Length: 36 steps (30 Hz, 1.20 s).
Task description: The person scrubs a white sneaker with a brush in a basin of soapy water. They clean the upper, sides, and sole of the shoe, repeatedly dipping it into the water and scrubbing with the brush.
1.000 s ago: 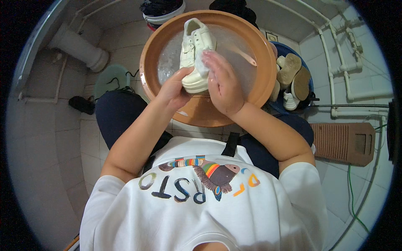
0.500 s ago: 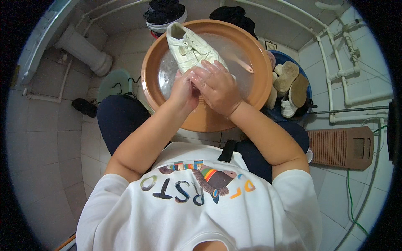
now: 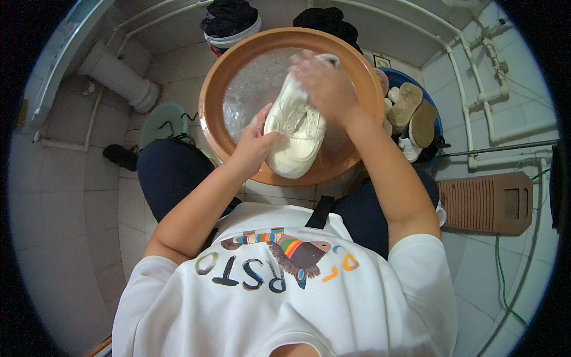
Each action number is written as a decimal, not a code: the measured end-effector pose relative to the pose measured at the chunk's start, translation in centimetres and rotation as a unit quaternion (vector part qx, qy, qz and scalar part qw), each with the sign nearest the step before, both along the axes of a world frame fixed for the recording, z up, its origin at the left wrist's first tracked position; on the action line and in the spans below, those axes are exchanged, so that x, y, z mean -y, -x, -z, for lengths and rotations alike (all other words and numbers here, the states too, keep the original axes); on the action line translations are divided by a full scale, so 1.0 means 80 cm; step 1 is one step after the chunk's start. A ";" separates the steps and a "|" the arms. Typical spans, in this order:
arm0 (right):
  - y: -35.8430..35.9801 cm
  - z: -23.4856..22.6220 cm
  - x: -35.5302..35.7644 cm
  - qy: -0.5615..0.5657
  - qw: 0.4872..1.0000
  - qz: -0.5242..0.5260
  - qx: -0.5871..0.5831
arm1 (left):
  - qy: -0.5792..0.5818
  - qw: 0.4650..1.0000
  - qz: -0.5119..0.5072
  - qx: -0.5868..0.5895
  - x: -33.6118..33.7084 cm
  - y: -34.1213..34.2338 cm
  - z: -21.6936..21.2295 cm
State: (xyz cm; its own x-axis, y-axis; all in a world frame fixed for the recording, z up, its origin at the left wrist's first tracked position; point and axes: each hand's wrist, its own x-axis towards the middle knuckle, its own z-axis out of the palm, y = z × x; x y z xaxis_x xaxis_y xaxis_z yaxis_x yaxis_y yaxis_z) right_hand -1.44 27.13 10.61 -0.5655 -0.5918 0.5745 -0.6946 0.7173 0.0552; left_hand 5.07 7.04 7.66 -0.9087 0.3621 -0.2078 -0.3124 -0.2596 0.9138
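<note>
A wet white lace-up sneaker (image 3: 295,140) hangs over the near half of an orange-brown basin (image 3: 209,128), its toe towards me and its heel pointing away. My left hand (image 3: 257,143) grips it from the left, thumb on the upper near the toe, the other fingers partly hidden behind the shoe. Over the heel end lies my right hand (image 3: 327,86), blurred by motion, covering part of the shoe opening. Its finger positions are not clear. Below the shoe, cloudy, sudsy water (image 3: 250,83) fills the basin.
Right of the basin, a blue tub (image 3: 437,119) holds several shoes, some soles up (image 3: 409,107). A brown washboard (image 3: 485,205) lies farther right. Dark cloth fills a white bucket (image 3: 238,40) behind the basin. A pale green basin (image 3: 160,122) stands left. White pipes (image 3: 467,107) line the walls.
The sneaker has swung round, its toe now towards me and its heel away. My right hand has moved from beside my left hand to the heel end; my left holds the toe side.
</note>
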 end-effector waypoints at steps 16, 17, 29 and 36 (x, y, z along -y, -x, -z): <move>0.006 0.018 0.006 0.021 0.998 0.061 -0.005 | 0.209 0.957 0.029 -0.197 0.017 -0.008 0.014; 0.007 0.010 -0.002 0.073 0.985 0.131 0.082 | 0.242 0.943 0.026 -0.229 0.016 -0.010 0.014; 0.036 0.038 -0.062 0.654 0.541 0.000 0.528 | 0.143 0.965 0.021 -0.220 0.046 0.010 0.005; -0.002 0.004 0.010 0.701 0.670 0.068 0.234 | -0.104 0.993 0.033 0.048 0.017 0.001 -0.014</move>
State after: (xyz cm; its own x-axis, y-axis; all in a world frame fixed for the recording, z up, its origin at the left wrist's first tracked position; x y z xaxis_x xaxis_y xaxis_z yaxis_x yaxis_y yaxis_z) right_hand -1.30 26.36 10.29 -0.8720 0.4198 0.2518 -0.3228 -0.1063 -0.9405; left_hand 4.96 5.68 8.75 -0.8615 0.4639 -0.2064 -0.4174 -0.4156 0.8081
